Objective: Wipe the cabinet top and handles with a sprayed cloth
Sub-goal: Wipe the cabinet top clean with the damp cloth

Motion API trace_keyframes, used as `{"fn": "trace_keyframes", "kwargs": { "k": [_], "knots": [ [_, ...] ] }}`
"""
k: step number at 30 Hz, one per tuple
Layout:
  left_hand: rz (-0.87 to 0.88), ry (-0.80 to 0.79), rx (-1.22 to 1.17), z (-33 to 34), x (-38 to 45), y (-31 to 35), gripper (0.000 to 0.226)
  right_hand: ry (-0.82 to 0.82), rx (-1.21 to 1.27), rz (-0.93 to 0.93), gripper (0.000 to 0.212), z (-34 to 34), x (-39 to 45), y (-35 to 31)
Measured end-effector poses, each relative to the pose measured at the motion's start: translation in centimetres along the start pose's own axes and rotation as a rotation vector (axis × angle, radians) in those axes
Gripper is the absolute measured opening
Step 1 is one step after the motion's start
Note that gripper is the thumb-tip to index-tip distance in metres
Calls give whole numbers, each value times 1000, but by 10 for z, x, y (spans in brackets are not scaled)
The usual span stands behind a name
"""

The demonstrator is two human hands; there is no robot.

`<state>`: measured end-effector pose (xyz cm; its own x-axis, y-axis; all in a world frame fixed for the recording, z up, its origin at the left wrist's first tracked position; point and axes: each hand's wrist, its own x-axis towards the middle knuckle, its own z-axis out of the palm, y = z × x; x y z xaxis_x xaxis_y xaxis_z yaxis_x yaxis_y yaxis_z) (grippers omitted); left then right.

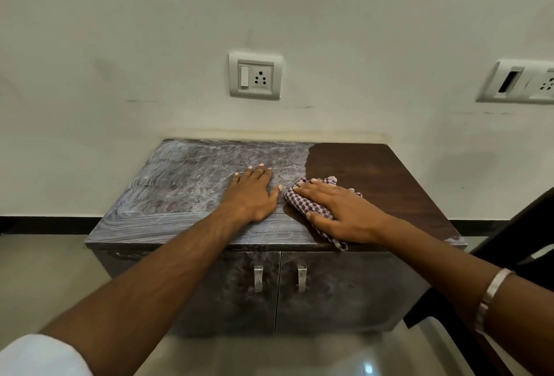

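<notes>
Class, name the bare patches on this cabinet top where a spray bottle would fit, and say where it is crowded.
Free: the clean dark strip of the cabinet top right of the cloth, and the dusty stretch left of the left hand. Crowded: front centre, where the right hand presses the cloth beside the left hand.

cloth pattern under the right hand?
Small checks, dark maroon and white, on the cloth; head view.

Both bare arms stretched forward. Left grip (254, 192) laid flat, palm down, fingers straight and slightly spread, thumb out toward the right. Right grip (338, 210) palm down too, fingers extended, pressing, wrist angled inward; bangle on the right forearm.
</notes>
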<state>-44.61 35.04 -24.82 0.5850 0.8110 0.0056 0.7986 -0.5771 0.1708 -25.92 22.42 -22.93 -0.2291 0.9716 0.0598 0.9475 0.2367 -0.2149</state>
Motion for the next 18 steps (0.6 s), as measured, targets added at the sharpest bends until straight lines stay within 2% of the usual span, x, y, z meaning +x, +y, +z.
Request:
{"fn": "trace_keyframes", "kwargs": {
  "k": [5, 12, 18],
  "knots": [
    [0, -8, -11, 0, 4, -1, 65, 2, 5, -63, 60, 1, -12, 0],
    [-5, 1, -24, -1, 6, -1, 64, -18, -4, 38, 64, -3, 12, 9],
    [-10, 1, -10, 1, 12, -2, 65, -20, -12, -21, 59, -3, 4, 10]
  ]
}}
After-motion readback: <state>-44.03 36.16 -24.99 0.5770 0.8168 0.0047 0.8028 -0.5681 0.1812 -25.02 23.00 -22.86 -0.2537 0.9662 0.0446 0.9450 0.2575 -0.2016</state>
